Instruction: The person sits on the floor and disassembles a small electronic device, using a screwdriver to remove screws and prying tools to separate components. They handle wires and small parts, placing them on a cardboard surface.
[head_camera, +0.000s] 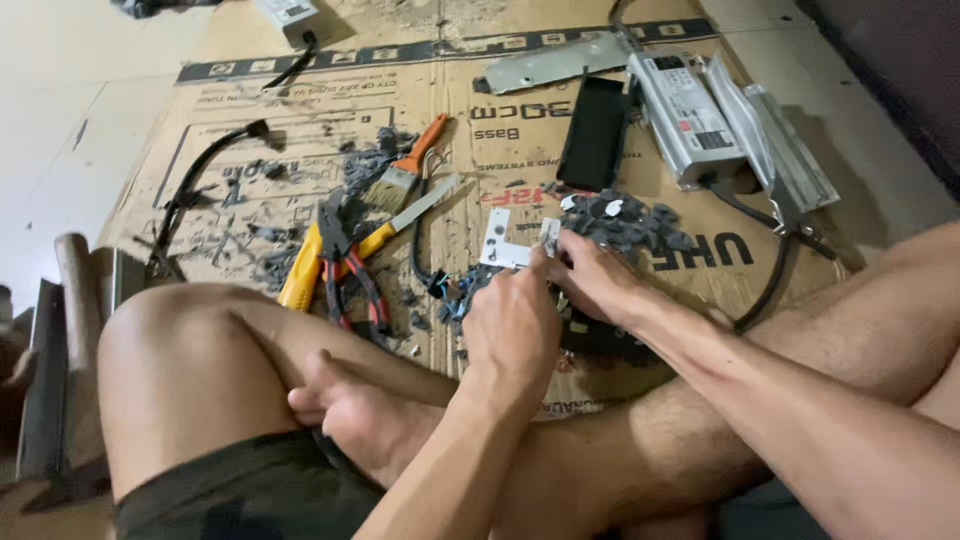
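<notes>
Together, left hand (512, 325) and right hand (592, 275), fingers pinching small white plate (503, 245), over cardboard (300, 110)

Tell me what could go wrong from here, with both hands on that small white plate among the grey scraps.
1. The small white metal plate, pinched by the left hand and right hand, may have sharp edges that could cut bare fingers.
2. The pile of dark grey broken fragments lies close to bare legs and could scratch.
3. The red-handled pliers lie beside the knee and could be knocked.
</notes>
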